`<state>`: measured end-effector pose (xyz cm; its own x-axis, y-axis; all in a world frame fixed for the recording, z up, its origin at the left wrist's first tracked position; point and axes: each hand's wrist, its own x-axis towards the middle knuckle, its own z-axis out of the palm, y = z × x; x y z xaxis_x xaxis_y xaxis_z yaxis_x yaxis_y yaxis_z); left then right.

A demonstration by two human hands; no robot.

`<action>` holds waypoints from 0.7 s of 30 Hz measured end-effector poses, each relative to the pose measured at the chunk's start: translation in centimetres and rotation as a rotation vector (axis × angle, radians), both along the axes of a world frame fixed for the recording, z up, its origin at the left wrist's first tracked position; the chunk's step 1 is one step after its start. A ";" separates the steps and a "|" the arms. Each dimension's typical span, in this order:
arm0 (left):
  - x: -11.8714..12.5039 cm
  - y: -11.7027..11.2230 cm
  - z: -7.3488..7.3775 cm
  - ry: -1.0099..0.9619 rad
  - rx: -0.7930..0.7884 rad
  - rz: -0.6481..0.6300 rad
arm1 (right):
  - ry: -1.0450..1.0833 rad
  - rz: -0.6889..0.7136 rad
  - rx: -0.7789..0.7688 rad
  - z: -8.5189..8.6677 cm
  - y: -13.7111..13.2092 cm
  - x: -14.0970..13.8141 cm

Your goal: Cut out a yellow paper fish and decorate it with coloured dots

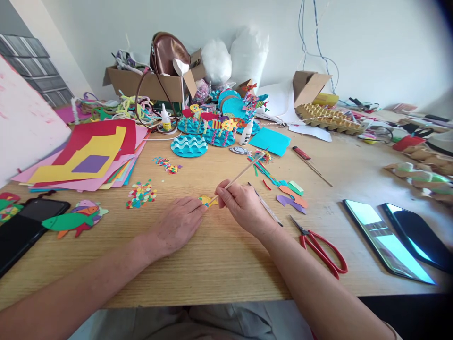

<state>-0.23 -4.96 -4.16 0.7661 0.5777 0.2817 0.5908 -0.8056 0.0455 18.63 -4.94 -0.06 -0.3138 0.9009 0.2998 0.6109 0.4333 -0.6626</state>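
My right hand [244, 208] is closed round a thin wooden stick [244, 171], which slants up and away to the right. The stick's lower end touches a small yellow paper cut-out [213, 202] on the table. Beside it, my left hand [180, 218] rests low with its fingers together, fingertips holding the cut-out's left side. Both hands partly cover the cut-out, so its full shape is hidden. Small round paper dots [141, 195] in many colours lie left of my left hand. A pen [267, 208] lies just behind my right hand, and red-handled scissors [323, 250] are to its right.
Coloured paper sheets [85, 156] are stacked at left, near a green paper fish [69, 221]. Glue bottles [247, 133] and blue wavy bases with paper fish [219, 134] stand farther back. Paper scraps [292, 196], a cutter knife [300, 153] and phones [385, 241] lie at right.
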 end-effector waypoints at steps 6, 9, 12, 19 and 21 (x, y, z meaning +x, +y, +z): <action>-0.1 0.0 -0.1 -0.006 0.009 -0.002 | -0.027 0.011 0.013 -0.1 0.0 0.1; -0.2 0.0 -0.2 -0.029 0.002 0.004 | -0.030 0.016 0.022 -0.2 0.0 0.1; -0.2 0.0 -0.2 -0.047 -0.010 0.012 | -0.034 0.019 0.026 -0.2 0.0 0.1; -0.2 0.2 -0.4 -0.042 -0.014 0.006 | -0.041 0.020 0.026 -0.1 0.0 0.1; -0.1 0.2 -0.4 -0.036 -0.013 0.008 | -0.041 0.021 0.027 -0.1 0.0 0.1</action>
<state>-0.35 -4.76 -4.57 0.7511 0.5876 0.3010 0.5949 -0.8001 0.0774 18.68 -4.92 -0.11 -0.3456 0.8856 0.3102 0.6280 0.4639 -0.6248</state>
